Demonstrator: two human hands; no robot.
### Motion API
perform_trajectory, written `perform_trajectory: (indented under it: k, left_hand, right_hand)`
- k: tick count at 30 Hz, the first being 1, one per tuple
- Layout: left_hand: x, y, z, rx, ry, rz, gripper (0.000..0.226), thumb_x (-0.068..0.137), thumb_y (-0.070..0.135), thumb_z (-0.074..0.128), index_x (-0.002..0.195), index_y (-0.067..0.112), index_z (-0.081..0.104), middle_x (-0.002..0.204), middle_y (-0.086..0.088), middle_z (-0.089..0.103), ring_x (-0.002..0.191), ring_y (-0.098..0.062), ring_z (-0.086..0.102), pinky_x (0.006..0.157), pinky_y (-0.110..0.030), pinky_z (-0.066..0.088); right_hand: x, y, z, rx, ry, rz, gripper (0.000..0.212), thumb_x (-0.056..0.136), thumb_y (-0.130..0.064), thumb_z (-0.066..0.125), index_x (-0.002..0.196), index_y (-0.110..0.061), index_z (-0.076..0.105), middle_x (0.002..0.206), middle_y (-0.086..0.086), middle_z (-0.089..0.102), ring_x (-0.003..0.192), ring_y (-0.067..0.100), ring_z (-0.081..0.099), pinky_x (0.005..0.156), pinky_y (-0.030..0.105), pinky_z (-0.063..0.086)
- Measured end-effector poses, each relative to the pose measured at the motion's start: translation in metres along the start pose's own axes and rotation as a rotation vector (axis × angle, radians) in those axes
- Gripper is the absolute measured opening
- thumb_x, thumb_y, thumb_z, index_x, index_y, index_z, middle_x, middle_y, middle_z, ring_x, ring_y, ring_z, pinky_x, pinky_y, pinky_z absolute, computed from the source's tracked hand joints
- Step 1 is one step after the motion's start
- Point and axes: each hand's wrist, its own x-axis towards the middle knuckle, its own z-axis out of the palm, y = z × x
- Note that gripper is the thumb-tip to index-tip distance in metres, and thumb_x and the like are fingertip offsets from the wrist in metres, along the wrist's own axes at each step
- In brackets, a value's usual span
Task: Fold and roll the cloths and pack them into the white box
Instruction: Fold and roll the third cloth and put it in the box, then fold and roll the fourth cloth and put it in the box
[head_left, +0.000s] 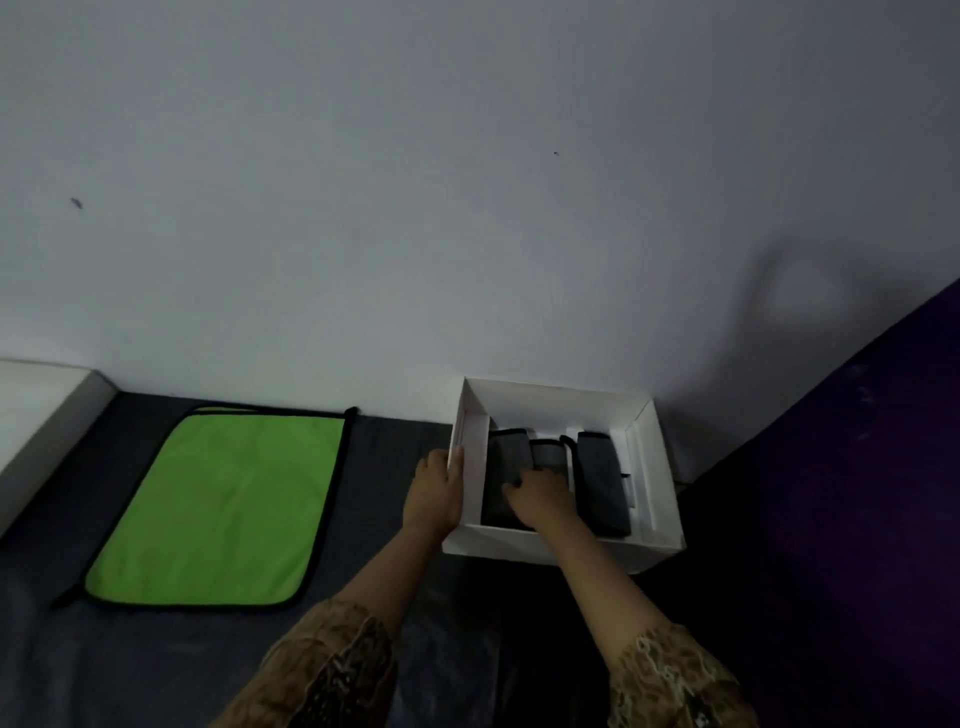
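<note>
Left hand (435, 491) grips the white box (566, 552) wall, right hand (537, 498) presses a grey roll (501, 470) in — green cloth (218, 506) probably next.

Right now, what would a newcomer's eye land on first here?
The bright green cloth lies flat on the dark surface at left, not yet folded. At right, the white box by the wall holds dark rolled cloths; the right hand reaches in among them while the left hand steadies the box's left wall.
</note>
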Motion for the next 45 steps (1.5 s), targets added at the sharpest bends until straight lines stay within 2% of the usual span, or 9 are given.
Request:
perform_trajectory:
  k: [2,6,10,13,21,28,36,40,45]
  left_hand:
    - [-0.013,-0.012,-0.005,-0.011,-0.010,0.089,0.036,0.102,0.024,0.030,0.125,0.008,0.052,0.117,-0.020,0.056,0.105,-0.035,0.053,0.091,-0.042,0.043]
    - [-0.050,-0.056,-0.029,-0.245,0.157,0.053,0.033,0.100,0.022,0.037,0.083,0.005,0.059,0.084,-0.014,0.063,0.082,-0.029,0.059,0.080,-0.045,0.047]
    - [-0.074,-0.130,-0.074,-0.253,0.293,-0.181,0.031,0.099,0.014,0.039,0.086,-0.004,0.061,0.087,-0.026,0.064,0.086,-0.035,0.060,0.082,-0.046,0.046]
    - [-0.084,-0.186,-0.117,-0.190,0.339,-0.331,0.029,0.098,0.015,0.041,0.098,-0.008,0.060,0.101,-0.031,0.062,0.099,-0.041,0.059,0.087,-0.046,0.044]
    - [-0.085,-0.292,-0.207,0.042,0.220,-0.632,0.045,0.094,0.018,0.051,0.129,-0.010,0.044,0.132,-0.033,0.042,0.124,-0.044,0.040,0.105,-0.043,0.033]
    - [-0.065,-0.339,-0.236,-0.050,0.107,-0.739,0.075,0.087,0.020,0.063,0.142,-0.010,0.022,0.150,-0.030,0.025,0.140,-0.042,0.026,0.114,-0.043,0.022]
    - [-0.056,-0.372,-0.239,-0.044,0.102,-0.699,0.053,0.085,0.030,0.066,0.121,-0.006,0.051,0.126,-0.030,0.055,0.120,-0.041,0.052,0.100,-0.039,0.040]
    - [-0.056,-0.374,-0.245,-0.233,0.217,-0.650,0.045,0.080,0.029,0.073,0.105,-0.006,0.063,0.108,-0.029,0.066,0.106,-0.039,0.061,0.089,-0.039,0.047]
    - [-0.053,-0.362,-0.258,-0.403,0.365,-0.536,0.048,0.078,0.014,0.074,0.118,-0.001,0.050,0.118,-0.025,0.061,0.109,-0.039,0.058,0.089,-0.040,0.045]
  right_hand:
    - [-0.014,0.001,-0.005,0.186,0.117,-0.038,0.035,0.092,-0.028,0.049,0.112,-0.004,0.065,0.120,0.024,0.061,0.115,0.038,0.056,0.096,0.042,0.049]
    - [-0.047,-0.018,-0.004,0.468,0.332,-0.198,0.021,0.092,-0.017,0.052,0.104,-0.014,0.069,0.107,0.008,0.065,0.098,0.024,0.062,0.081,0.033,0.050]
    - [-0.083,-0.071,0.026,0.605,0.425,-0.401,0.016,0.090,-0.010,0.052,0.096,-0.018,0.065,0.093,-0.004,0.054,0.076,0.008,0.053,0.072,0.025,0.044]
    - [-0.102,-0.108,0.066,0.583,0.379,-0.491,0.021,0.084,-0.003,0.053,0.094,-0.016,0.065,0.091,-0.004,0.057,0.082,0.012,0.057,0.078,0.026,0.047]
    - [-0.110,-0.179,0.181,0.423,-0.187,-0.127,0.043,0.088,-0.016,0.057,0.129,-0.008,0.050,0.129,0.014,0.050,0.120,0.024,0.053,0.101,0.028,0.042]
    - [-0.095,-0.221,0.214,0.613,0.015,0.141,0.047,0.081,-0.009,0.070,0.120,0.009,0.051,0.121,0.027,0.058,0.110,0.036,0.058,0.093,0.036,0.045]
    - [-0.081,-0.233,0.220,0.644,0.066,0.206,0.031,0.081,-0.011,0.071,0.105,0.006,0.061,0.111,0.024,0.065,0.103,0.033,0.063,0.086,0.035,0.049]
    - [-0.082,-0.240,0.216,0.857,0.118,0.188,0.035,0.080,-0.002,0.071,0.108,-0.001,0.050,0.097,0.017,0.058,0.096,0.041,0.061,0.084,0.058,0.052]
    - [-0.090,-0.245,0.189,0.989,0.127,0.053,0.008,0.084,-0.012,0.070,0.083,-0.020,0.069,0.091,0.011,0.071,0.086,0.027,0.064,0.075,0.040,0.050]
